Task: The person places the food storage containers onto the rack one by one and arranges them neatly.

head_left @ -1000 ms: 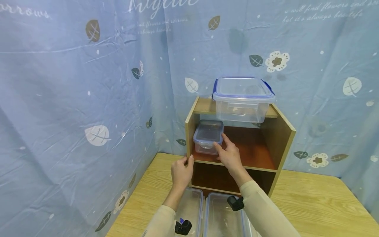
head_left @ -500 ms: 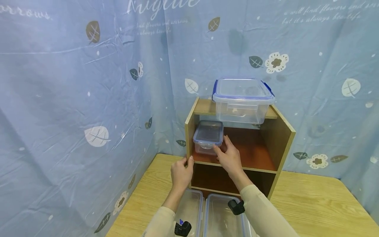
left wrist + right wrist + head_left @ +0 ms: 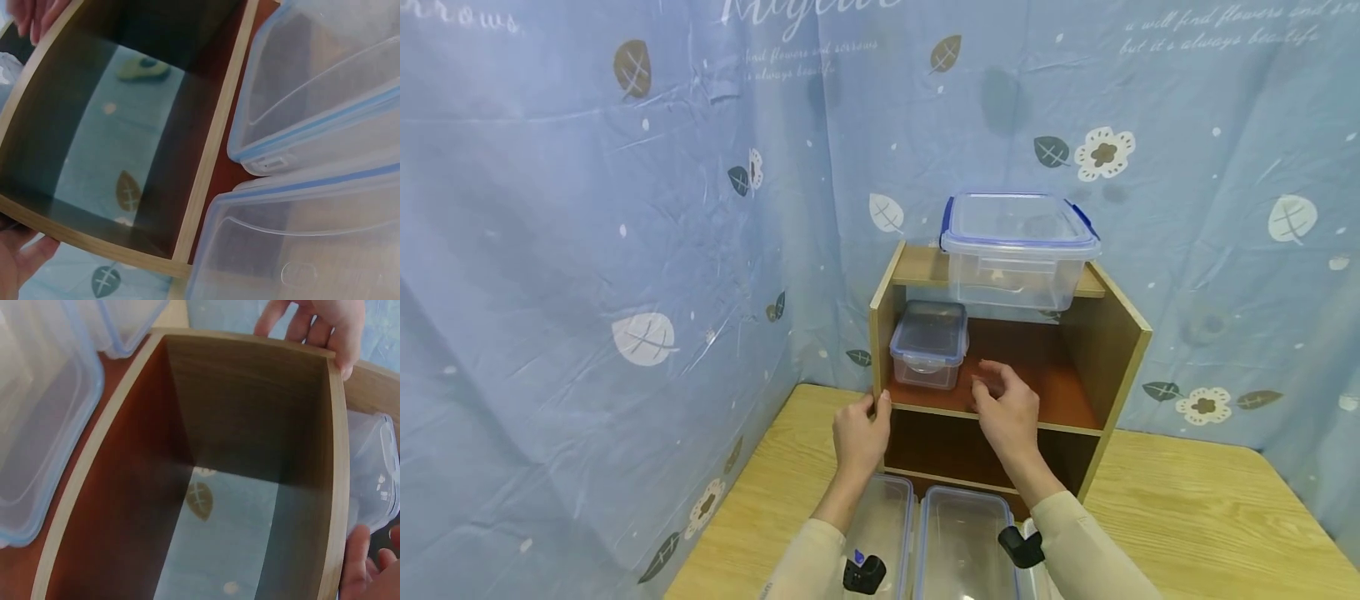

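Observation:
A small clear plastic food container (image 3: 928,342) with a blue-edged lid stands at the left end of the wooden shelf unit's (image 3: 1026,367) upper compartment. My right hand (image 3: 1011,412) hovers just right of it, fingers loosely bent, with a gap between hand and container in the head view. With my left hand (image 3: 861,429), I hold the front edge of the unit's left side panel. In the right wrist view the left thumb lies at the panel's front, the other fingers outside it. The container (image 3: 372,472) shows there beyond the shelf board, beside the right fingertips (image 3: 358,540).
On top of the unit sits a larger clear box (image 3: 1018,250) with blue clips. Two lidded clear boxes, one left (image 3: 880,525) and one right (image 3: 966,542), lie before the unit on the wooden table (image 3: 1210,517). A blue patterned curtain (image 3: 1187,208) hangs behind.
My right hand has let go of the small container and moved right, away from it. The container stays in its spot. My left hand keeps its hold on the side panel.

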Tool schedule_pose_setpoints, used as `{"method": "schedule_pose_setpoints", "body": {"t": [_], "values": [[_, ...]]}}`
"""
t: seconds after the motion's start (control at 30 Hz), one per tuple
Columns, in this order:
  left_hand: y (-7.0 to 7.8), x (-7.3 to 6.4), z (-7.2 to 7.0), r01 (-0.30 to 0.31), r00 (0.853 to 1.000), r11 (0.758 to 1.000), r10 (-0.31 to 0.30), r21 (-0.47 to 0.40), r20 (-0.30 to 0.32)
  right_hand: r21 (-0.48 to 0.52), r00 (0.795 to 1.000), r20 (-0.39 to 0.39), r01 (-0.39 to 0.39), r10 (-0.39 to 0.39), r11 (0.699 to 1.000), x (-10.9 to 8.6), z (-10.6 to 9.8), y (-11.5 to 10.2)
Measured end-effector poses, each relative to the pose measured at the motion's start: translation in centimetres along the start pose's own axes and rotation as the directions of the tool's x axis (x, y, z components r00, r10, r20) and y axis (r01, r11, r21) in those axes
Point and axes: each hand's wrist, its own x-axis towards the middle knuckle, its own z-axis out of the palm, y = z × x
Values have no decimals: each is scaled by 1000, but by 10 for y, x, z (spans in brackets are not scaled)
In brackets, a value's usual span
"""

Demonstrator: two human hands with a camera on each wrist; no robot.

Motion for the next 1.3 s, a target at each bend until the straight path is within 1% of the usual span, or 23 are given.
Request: {"method": "schedule_pose_setpoints", "body": {"t": [0.13,0.2,0.27,0.37,0.6,0.83,0.93,1.07,1.17,1.3], "values": [[-1,1,1,2,1000,1000,-2,4,3,-20,990,-118,68,-70,997,-1,-11,5],[-1,1,1,6,1000,1000,-6,8,2,-42,983,-158,91,-97,995,-2,-17,7],[-1,1,1,7,1000,1000,-7,10,0,-58,978,-177,97,-106,994,-2,-22,10],[-2,1,0,3,1000,1000,-3,11,-2,-63,977,-188,95,-106,993,-3,-28,14],[-3,1,0,5,1000,1000,-5,11,1,-47,976,-204,68,-76,997,-4,-40,23],[-1,1,0,1,1000,1000,-1,6,-2,-35,979,-196,58,-64,998,-11,-51,24],[0,2,-1,-6,1000,1000,6,1,-10,-26,982,-181,48,-52,999,-14,-55,25],[1,2,-1,-10,1000,1000,10,2,-18,-19,985,-165,55,-57,998,-19,-62,28],[1,2,0,-7,1000,1000,7,6,-14,-13,983,-170,59,-61,998,-22,-67,33],[0,1,0,0,1000,1000,0,7,-11,-4,982,-185,47,-47,999,-26,-73,40]]}}
